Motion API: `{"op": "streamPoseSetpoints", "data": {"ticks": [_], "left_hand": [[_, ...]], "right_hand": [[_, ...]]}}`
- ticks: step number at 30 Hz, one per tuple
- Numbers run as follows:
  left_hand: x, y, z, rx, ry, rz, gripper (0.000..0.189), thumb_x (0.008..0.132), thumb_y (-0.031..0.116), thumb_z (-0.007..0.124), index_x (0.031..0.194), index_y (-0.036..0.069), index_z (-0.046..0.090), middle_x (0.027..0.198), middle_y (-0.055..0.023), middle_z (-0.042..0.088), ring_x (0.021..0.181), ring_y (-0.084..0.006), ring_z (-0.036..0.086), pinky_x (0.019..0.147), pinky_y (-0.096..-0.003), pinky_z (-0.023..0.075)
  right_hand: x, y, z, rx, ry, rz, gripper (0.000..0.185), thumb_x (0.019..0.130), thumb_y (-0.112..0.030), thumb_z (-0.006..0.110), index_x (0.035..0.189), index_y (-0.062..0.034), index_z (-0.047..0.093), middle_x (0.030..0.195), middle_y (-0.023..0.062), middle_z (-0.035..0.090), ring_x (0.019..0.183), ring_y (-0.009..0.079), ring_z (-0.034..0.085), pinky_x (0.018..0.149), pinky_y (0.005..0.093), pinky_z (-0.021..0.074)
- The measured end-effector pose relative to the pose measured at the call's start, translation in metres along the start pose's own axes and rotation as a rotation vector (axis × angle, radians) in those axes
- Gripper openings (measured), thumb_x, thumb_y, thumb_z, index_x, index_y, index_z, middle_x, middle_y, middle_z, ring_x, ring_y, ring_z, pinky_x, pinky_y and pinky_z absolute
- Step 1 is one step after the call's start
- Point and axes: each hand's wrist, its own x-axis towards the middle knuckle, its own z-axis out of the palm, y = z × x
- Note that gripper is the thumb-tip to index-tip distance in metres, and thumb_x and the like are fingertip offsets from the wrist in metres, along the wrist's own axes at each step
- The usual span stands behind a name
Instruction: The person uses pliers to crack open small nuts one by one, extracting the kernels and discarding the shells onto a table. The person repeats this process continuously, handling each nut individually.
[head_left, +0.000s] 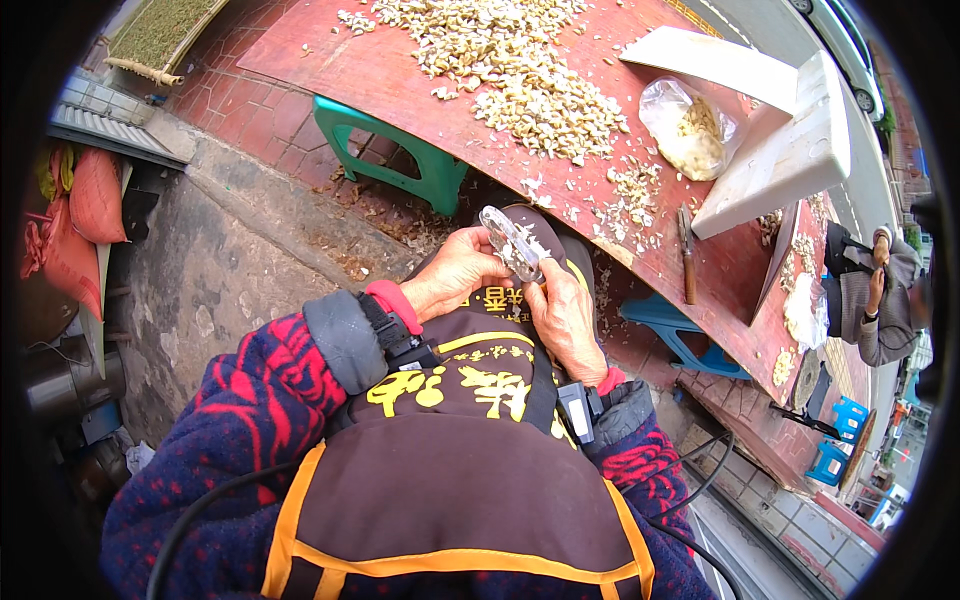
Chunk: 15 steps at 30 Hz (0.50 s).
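Observation:
My left hand (459, 271) and my right hand (566, 311) are over my lap, above a dark apron (480, 480) with orange edging. Between them they hold a small, clear oval plastic object (511, 241) with pale flakes on it; its exact kind I cannot tell. Thumb and fingers of the left pinch its near left side, and the right grips its lower right end. Beyond the hands, small pale curved pieces (517, 82) are heaped on a red wooden board table (420, 97). A knife with a wooden handle (688, 262) lies near the table edge.
On the table, a clear plastic bag (694, 135) of pale pieces is beside white foam box parts (780, 150). A green stool (390, 161) and a blue stool (682, 330) are under it. Red sacks (94, 217) lie at left. Another person (885, 292) is at the far right.

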Motion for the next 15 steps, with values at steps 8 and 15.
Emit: {"op": "streamPoseSetpoints", "data": {"ticks": [8,15], "left_hand": [[-0.004,0.003,0.003,0.061,-0.063,0.0,0.022,0.08,-0.004,0.067,0.1,0.001,0.06,0.088,-0.005,0.064,0.08,-0.0123,0.062,0.07,-0.0262,0.0546],[-0.004,-0.002,0.009,0.385,-0.175,0.147,0.018,0.082,-0.005,0.065,0.098,0.002,0.06,0.089,-0.004,0.065,0.082,-0.0096,0.063,0.076,-0.0236,0.0532]], "right_hand": [[0.004,0.016,0.002,0.756,-0.177,0.54,0.019,0.091,-0.022,0.06,0.093,-0.0031,0.058,0.067,0.0,0.055,0.058,0.0067,0.051,0.05,0.0229,0.0407],[0.005,0.018,0.004,1.368,-0.214,0.63,0.017,0.089,-0.018,0.065,0.094,-0.0048,0.054,0.07,0.0011,0.056,0.057,0.0079,0.053,0.048,0.0217,0.0438]]}}
